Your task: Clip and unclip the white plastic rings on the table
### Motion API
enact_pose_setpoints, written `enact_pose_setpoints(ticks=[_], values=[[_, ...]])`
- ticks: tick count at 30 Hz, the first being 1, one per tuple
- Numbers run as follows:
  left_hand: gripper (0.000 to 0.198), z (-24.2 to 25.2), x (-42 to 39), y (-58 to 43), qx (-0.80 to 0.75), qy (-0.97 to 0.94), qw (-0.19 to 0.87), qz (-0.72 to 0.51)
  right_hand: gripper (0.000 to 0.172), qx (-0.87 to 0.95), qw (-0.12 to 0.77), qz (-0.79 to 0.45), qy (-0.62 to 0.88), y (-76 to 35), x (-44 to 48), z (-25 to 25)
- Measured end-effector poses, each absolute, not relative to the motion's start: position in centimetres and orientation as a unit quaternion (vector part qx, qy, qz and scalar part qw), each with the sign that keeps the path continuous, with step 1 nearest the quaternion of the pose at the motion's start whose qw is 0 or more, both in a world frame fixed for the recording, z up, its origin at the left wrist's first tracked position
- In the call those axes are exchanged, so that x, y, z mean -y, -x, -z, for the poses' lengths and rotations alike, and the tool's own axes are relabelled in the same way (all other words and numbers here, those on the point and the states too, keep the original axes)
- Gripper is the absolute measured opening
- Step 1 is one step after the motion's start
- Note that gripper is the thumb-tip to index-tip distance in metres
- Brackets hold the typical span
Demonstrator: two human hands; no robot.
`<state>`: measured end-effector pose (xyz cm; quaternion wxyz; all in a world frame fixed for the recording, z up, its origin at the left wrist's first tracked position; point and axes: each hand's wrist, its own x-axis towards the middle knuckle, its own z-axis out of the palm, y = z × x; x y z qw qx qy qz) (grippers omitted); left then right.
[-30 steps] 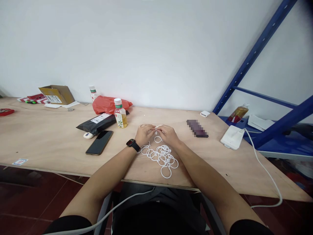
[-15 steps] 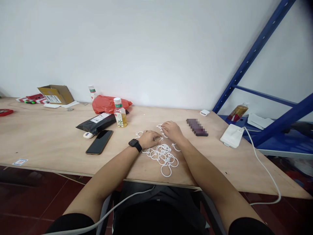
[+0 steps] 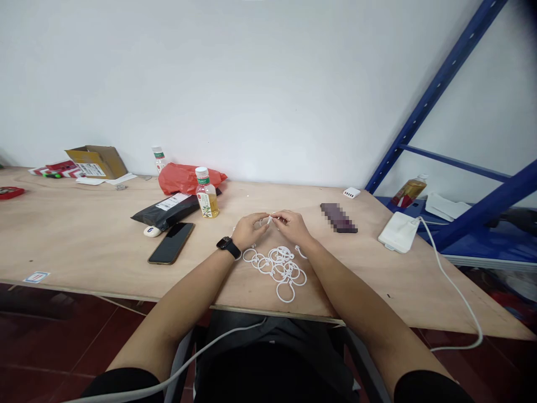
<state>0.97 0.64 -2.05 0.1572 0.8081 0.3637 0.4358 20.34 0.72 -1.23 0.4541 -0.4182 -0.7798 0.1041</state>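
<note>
My left hand (image 3: 250, 229), with a dark watch at its wrist, is closed on a white plastic ring (image 3: 260, 223) partly hidden by the fingers. Fingertip to fingertip with it, my right hand (image 3: 290, 225) pinches a small white piece at the same spot, apparently part of a ring. Just below both hands lies a pile of white rings (image 3: 283, 264) with small clip-like ends, several of them overlapping. One lone ring (image 3: 300, 252) rests by my right forearm, partly covered by it.
Left of my hands are a drink bottle (image 3: 207, 197), a black phone (image 3: 171, 244), a dark parcel (image 3: 168, 210) and a red bag (image 3: 178, 178). To the right lie a blurred dark object (image 3: 339, 218) and a white power bank (image 3: 398, 232) with a cable. Blue shelving stands beyond.
My left hand has risen slightly from beside the pile, now bringing a ring to the right fingertips. My right hand has shifted slightly toward the left, and both hands meet.
</note>
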Motion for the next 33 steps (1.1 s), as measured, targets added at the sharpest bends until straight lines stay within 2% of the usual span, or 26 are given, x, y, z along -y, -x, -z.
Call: enact_pose_setpoints(ticks=[5,10,17,33], values=[[0.024,2.0,-0.6,-1.1,-0.376,-0.786,0.197,-0.450,0.016,0.763,0.473,-0.132,0.420,-19.9,-0.6,1.3],[0.014,2.0,-0.9,-1.0,-0.379,-0.782,0.180,-0.461,0.016,0.759,0.481,-0.167,0.405,-19.5,-0.5,1.4],[0.012,1.6,-0.6,-1.1,-0.383,-0.799,0.128,-0.445,0.014,0.750,0.485,-0.185,0.410,-19.2,-0.2,1.0],[0.012,1.9,-1.0,-1.0,-0.385,-0.806,0.137,-0.428,0.008,0.754,0.475,-0.198,0.407,-19.1,-0.2,1.0]])
